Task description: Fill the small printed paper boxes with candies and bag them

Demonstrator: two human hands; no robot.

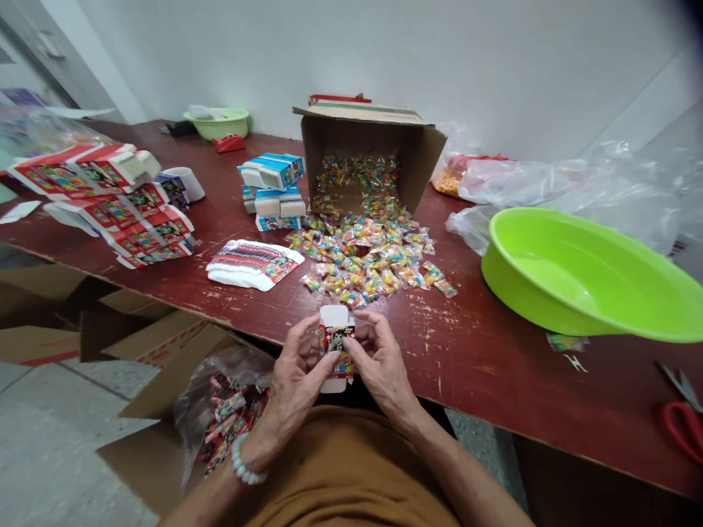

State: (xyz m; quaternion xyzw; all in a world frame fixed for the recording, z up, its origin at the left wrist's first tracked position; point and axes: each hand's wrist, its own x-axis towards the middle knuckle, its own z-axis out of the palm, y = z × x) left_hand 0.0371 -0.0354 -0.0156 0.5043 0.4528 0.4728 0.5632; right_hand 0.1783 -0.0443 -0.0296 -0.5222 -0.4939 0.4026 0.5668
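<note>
Grip: the fingers of both hands are closed on one small printed carton [336,351], the left hand [299,364] along its left edge and the right hand [384,360] along its right, both thumbs pressed to the front face.
Carton in hand: lower centre of the frame, at the table's near edge, standing upright, a white flap out at the top and another at the bottom.
Left wrist: a bracelet [247,461] of pale round beads.
Lap: a brown garment [351,468], bottom centre.
Candy packets: a loose heap [373,256] in the middle of the frame, spilling from a cardboard box [422,172] that lies with its opening toward the viewer; more packets inside.
Flattened cartons: a fanned stack [253,265] just left of the heap.
Blue cartons: a bundled pile [274,183] beside the cardboard box, left of it.
Red cartons: taller bundles [121,205] at left.
Bag below: a clear plastic bag [190,410] at lower left, with red and black printed packs [233,406] in it.
Table: dark red, scuffed [466,355].
Right side: a bright green basin [510,296]; red-handled scissors [684,424] at the lower right edge; clear plastic bags [549,179] behind the basin.
Upper left: a pale green bowl [220,128] near the wall, a small red object [229,143] just in front.
</note>
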